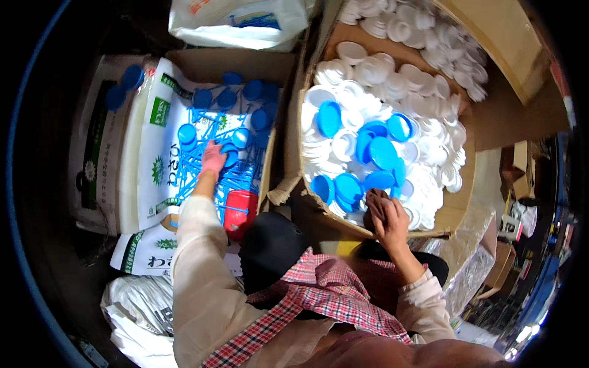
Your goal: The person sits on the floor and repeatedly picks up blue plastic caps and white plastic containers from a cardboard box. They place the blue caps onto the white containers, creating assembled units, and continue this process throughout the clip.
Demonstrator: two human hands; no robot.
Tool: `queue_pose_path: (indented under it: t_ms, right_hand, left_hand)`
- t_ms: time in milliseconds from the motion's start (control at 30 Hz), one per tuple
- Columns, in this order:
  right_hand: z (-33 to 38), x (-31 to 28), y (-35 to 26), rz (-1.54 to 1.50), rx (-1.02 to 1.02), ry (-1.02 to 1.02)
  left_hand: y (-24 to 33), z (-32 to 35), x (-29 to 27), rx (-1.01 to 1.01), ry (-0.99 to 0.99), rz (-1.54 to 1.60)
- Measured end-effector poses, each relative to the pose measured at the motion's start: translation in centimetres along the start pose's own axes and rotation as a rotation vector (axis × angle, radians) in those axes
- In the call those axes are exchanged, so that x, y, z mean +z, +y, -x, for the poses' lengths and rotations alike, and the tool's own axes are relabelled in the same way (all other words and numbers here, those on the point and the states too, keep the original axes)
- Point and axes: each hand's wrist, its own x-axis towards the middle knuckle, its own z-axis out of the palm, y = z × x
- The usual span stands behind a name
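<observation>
My left hand (213, 161), in a pink glove, reaches into the left box. Its fingers are closed at the edge of a blue round lid (230, 158), among a tangle of thin blue plastic sticks (211, 122). More blue round lids lie around them. My right hand (392, 222) is bare and grips a crumpled brown cloth (378, 207) at the near edge of the right cardboard box (463, 202). Just beyond the cloth, several blue discs (384, 153) rest on a heap of white round lids (368, 70) filling that box.
A red piece (240, 211) lies at the left box's near end. White printed sacks (161, 141) line that box. A white bag (245, 24) with blue sticks stands behind it. Plastic-wrapped bags (140, 306) are at the lower left. Small cartons (500, 267) sit at the right.
</observation>
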Motion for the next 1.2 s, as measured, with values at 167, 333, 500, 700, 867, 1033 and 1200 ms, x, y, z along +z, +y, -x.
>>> queue_pose_path:
  t_ms: [167,333,500,700,867,1033,1200]
  right_hand:
    - [2.0,-0.2,0.7,-0.008,-0.013,0.041]
    - [1.0,-1.0,1.1,-0.17,-0.11,0.17]
    - [0.3,-4.8,0.5,-0.495,-0.049,0.545]
    - [0.1,-6.7,1.2,-0.543,0.035,0.757]
    - [1.3,-8.3,-0.5,-0.172,-0.246,0.7]
    - [1.2,-8.6,4.4,0.143,0.133,0.636]
    - [2.7,-9.2,11.3,0.159,0.395,0.685]
  left_hand:
    - [16.2,7.7,-16.2,0.253,0.145,0.851]
    - [29.6,12.0,-17.1,0.703,-0.21,0.529]
    - [39.1,16.2,-14.1,0.656,-0.322,0.995]
    - [47.1,23.8,-11.6,0.265,-1.263,1.905]
    - [48.2,22.4,-6.7,0.603,-0.918,1.512]
    - [48.4,23.9,-3.5,1.071,-0.149,0.72]
    - [47.5,21.6,-4.8,0.872,-0.284,0.723]
